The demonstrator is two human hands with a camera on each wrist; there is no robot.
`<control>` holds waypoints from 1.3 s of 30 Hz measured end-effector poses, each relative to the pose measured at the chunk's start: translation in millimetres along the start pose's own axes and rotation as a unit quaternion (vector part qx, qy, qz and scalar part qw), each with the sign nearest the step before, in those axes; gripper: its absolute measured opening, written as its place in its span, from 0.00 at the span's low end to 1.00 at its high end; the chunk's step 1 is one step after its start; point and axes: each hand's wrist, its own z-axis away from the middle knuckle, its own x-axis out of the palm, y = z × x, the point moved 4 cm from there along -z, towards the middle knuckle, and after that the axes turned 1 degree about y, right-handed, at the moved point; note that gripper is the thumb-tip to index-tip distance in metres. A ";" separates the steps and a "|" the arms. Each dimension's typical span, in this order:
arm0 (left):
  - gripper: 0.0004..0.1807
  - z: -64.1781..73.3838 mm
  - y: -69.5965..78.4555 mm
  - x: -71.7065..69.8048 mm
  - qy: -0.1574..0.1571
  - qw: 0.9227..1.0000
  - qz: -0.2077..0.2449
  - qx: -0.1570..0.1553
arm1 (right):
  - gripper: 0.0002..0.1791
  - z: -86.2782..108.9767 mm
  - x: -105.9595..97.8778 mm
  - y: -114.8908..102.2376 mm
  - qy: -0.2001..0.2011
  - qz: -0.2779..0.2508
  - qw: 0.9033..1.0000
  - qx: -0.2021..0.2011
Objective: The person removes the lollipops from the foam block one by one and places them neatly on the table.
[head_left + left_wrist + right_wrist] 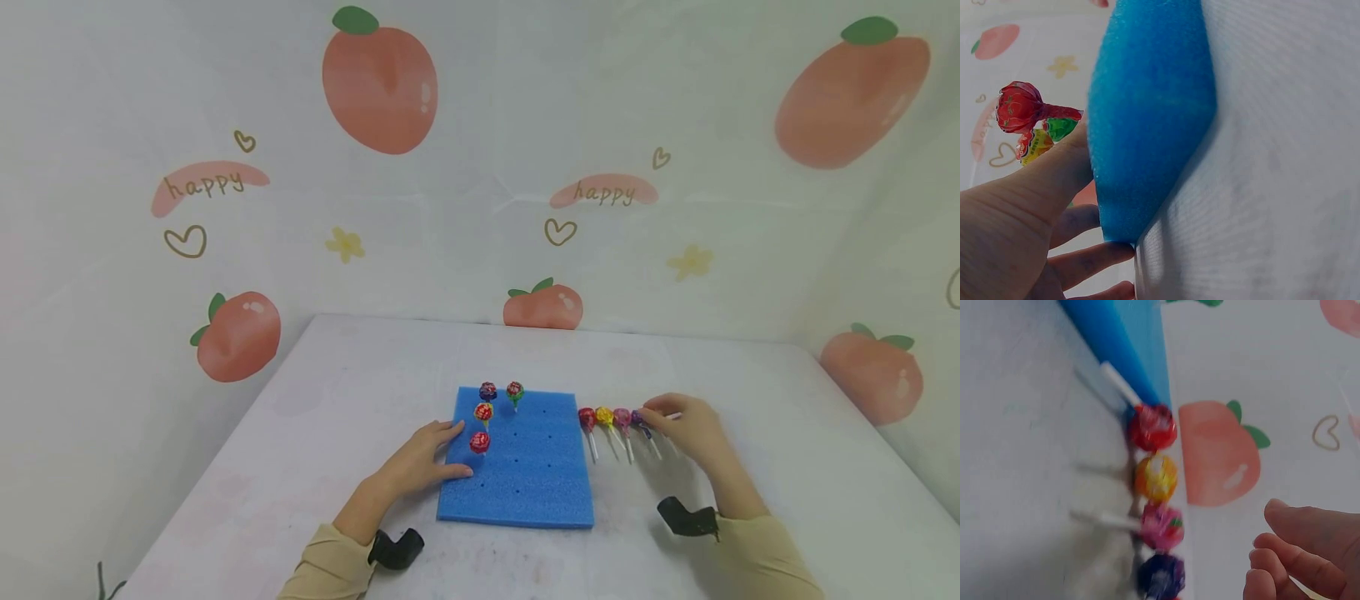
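In the head view I see four lollipops [483, 412] standing in the foam [517, 500], and my right hand [693, 429] at the right end of the lollipop row [604, 416] beside it. The left wrist view shows me the left hand [1016, 231] spread against the foam; the right wrist view, fingers [1297, 565] loosely bent, gripping nothing.

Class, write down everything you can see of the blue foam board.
The blue foam board is a thick, roughly rectangular slab with straight edges and a slightly grainy, foam-like surface. It lies flat on the white table. Several small dark holes dot its bare part. Four wrapped lollipops stand in it, heads up, towards its far left. The left hand touches its left edge. Its underside is hidden.
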 end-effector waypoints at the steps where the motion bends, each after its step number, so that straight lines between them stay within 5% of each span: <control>1: 0.42 -0.2 -0.3 0.1 0.000 1.000 0.000 0.000 | 0.19 -0.4 2.0 -3.8 0.002 -0.002 1.000 -0.008; 13: 0.42 -0.5 -0.4 0.1 -0.001 1.000 0.000 0.000 | 0.16 -4.4 30.5 -46.6 -0.032 -0.058 0.998 -0.012; 29: 0.42 0.4 0.4 0.0 -0.003 1.000 0.003 -0.008 | 0.13 -14.4 76.1 -91.1 -0.034 -0.123 0.985 -0.117; 39: 0.42 -0.1 -0.4 0.6 -0.004 1.000 0.002 -0.012 | 0.15 -23.0 97.1 -102.4 -0.062 -0.162 0.981 -0.088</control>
